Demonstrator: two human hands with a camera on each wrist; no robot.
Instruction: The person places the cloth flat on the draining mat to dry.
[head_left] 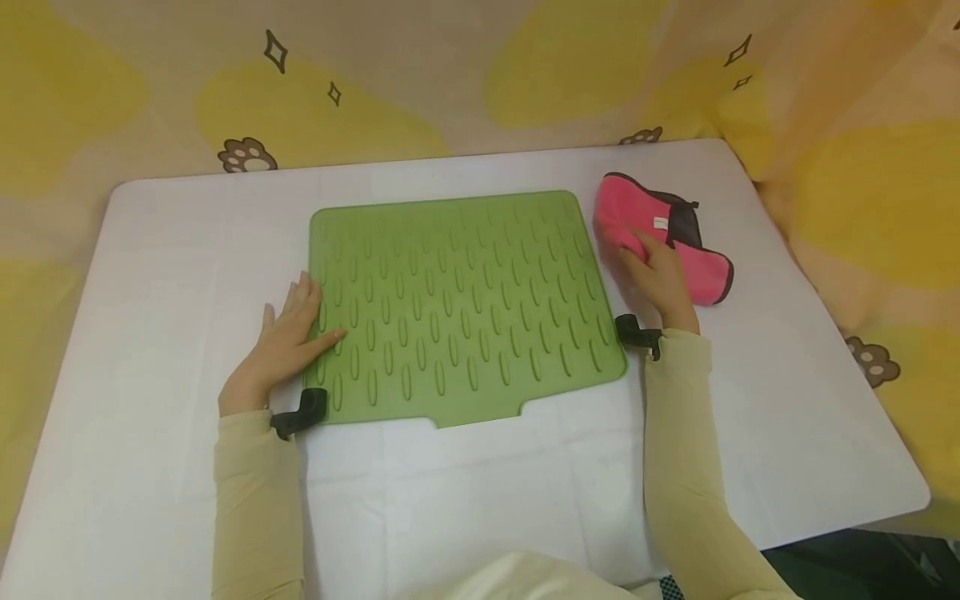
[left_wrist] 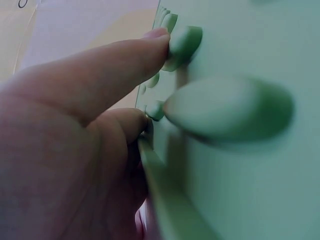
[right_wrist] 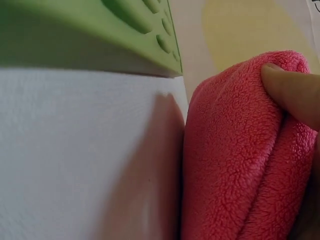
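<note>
A green ridged drying mat (head_left: 457,308) with a tab on its near edge lies on the table. My left hand (head_left: 285,346) rests at its left edge, fingers extended along the rim and thumb over the top surface. In the left wrist view, the thumb touches one of the raised ridges (left_wrist: 230,107). To the right of the mat, my right hand (head_left: 660,271) pinches a folded pink cloth (head_left: 705,271) with dark trim and a small white label. Up close in the right wrist view, the cloth (right_wrist: 230,150) looks fluffy, with the thumb pressed on its upper fold.
A white table (head_left: 165,275) carries both things. Behind it hangs a yellow patterned curtain (head_left: 420,75) that also runs down the right side. Black wrist mounts (head_left: 637,332) sit on both forearms, close to the mat's near corners.
</note>
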